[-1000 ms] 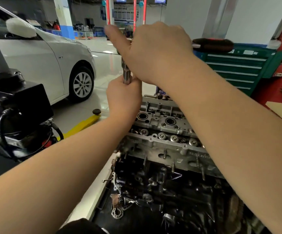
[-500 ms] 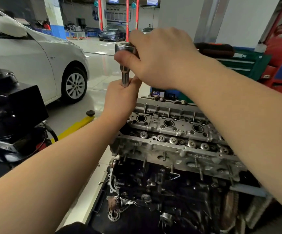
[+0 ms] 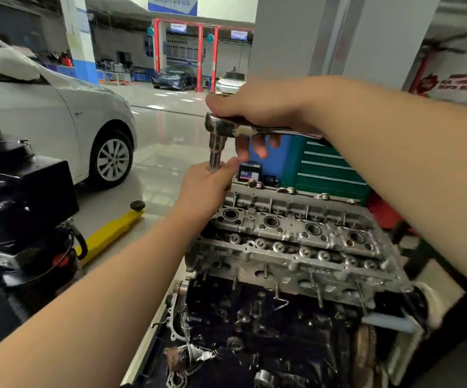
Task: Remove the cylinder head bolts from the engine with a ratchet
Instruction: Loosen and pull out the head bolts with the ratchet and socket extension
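A silver ratchet (image 3: pixel 221 127) stands above the far left corner of the engine's cylinder head (image 3: pixel 296 242). Its handle runs to the right under my right hand (image 3: pixel 263 113), which grips it near the head. A vertical extension bar (image 3: pixel 215 155) drops from the ratchet head into my left hand (image 3: pixel 204 189), whose fingers curl round its lower part. The socket and the bolt under it are hidden by my left hand. Spark plug wells and valve springs show along the bare head.
A silver car (image 3: pixel 59 119) stands at left, a yellow lift arm (image 3: pixel 109 233) lies on the floor, and black equipment (image 3: pixel 17 205) sits at the near left. A green tool cabinet (image 3: pixel 330 169) stands behind the engine. The dark engine block (image 3: pixel 254 326) fills the foreground.
My right hand has swung the ratchet handle round, so the handle now points right and the ratchet head shows. My left hand stays on the extension. The view has tilted upward.
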Demonstrator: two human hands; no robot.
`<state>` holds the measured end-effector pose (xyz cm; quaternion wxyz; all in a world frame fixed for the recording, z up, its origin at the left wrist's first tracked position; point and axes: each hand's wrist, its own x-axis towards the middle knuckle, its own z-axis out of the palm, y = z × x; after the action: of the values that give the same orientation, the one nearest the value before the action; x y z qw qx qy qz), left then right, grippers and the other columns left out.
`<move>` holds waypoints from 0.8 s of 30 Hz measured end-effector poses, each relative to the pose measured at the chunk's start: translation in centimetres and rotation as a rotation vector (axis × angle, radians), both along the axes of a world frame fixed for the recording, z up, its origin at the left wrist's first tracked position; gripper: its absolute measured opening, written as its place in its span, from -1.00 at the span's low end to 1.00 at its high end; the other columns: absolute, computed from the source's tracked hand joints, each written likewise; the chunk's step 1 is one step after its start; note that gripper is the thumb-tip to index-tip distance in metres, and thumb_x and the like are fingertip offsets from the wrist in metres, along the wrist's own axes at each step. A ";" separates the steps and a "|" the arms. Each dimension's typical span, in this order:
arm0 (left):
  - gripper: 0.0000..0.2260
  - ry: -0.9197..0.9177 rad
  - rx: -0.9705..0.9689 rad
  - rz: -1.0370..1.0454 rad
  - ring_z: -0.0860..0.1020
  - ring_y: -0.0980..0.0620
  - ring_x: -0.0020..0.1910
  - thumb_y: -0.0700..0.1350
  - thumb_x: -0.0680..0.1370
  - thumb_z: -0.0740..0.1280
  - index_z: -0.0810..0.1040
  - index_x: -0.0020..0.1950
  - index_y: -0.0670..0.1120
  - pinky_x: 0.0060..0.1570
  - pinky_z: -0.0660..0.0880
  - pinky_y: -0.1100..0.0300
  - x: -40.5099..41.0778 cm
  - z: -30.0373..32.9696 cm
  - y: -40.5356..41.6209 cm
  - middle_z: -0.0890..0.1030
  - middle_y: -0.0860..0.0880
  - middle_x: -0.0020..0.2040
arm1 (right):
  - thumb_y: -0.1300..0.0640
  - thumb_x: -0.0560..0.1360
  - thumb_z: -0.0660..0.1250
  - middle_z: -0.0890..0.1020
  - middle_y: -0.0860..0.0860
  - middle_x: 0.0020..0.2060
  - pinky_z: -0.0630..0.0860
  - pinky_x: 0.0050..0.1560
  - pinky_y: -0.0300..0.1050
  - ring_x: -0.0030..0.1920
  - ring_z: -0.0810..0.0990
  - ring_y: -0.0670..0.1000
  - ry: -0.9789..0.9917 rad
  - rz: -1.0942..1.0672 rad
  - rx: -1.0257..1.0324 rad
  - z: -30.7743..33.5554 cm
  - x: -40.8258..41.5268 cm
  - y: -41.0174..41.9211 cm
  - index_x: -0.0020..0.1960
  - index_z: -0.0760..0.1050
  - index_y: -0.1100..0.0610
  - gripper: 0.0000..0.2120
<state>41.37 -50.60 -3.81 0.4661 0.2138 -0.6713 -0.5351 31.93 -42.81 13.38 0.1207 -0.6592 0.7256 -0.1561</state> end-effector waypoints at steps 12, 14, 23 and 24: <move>-0.57 -0.063 0.033 0.000 0.33 -0.01 -0.47 0.21 0.58 0.35 0.38 -0.36 -0.01 -0.36 0.29 0.08 0.5 -0.3 -0.9 0.37 0.00 -0.47 | -0.37 0.53 0.34 0.56 -0.03 -0.40 0.30 -0.51 -0.23 -0.51 0.37 -0.08 -0.432 -0.042 -0.279 5.2 -1.6 1.1 -0.02 0.71 0.03 -0.53; -0.59 -0.047 0.050 -0.007 0.33 -0.02 -0.46 0.24 0.53 0.35 0.42 -0.32 -0.03 -0.38 0.29 0.08 0.5 -0.4 -0.9 0.37 -0.03 -0.45 | -0.41 0.53 0.31 0.58 -0.01 -0.36 0.36 -0.44 -0.18 -0.47 0.40 -0.05 -0.439 -0.086 -0.365 6.4 -3.7 2.7 0.08 0.60 0.09 -0.45; -0.52 -0.067 -0.018 0.085 0.34 0.05 -0.55 0.20 0.57 0.34 0.40 -0.45 -0.02 -0.46 0.30 0.19 0.0 -0.9 -0.9 0.37 0.05 -0.52 | 0.08 0.55 0.50 0.72 -0.03 -0.02 0.62 -0.22 -0.20 -0.22 0.68 -0.01 -0.210 -0.464 -0.235 -6.2 -18.2 14.0 0.32 0.62 -0.18 -0.63; -0.53 -0.071 -0.028 0.102 0.35 0.08 -0.57 0.20 0.58 0.34 0.43 -0.45 -0.02 -0.49 0.31 0.23 -0.1 -1.0 -0.8 0.38 0.07 -0.53 | 0.12 0.54 0.52 0.71 -0.06 0.08 0.58 -0.19 -0.34 -0.12 0.70 -0.03 -0.140 -0.502 -0.219 -7.8 -19.5 15.3 0.36 0.59 -0.19 -0.56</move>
<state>41.32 -51.43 -4.81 0.4717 0.2599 -0.6831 -0.4933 12.40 -27.46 5.56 0.0559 -0.4555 0.8350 -0.3037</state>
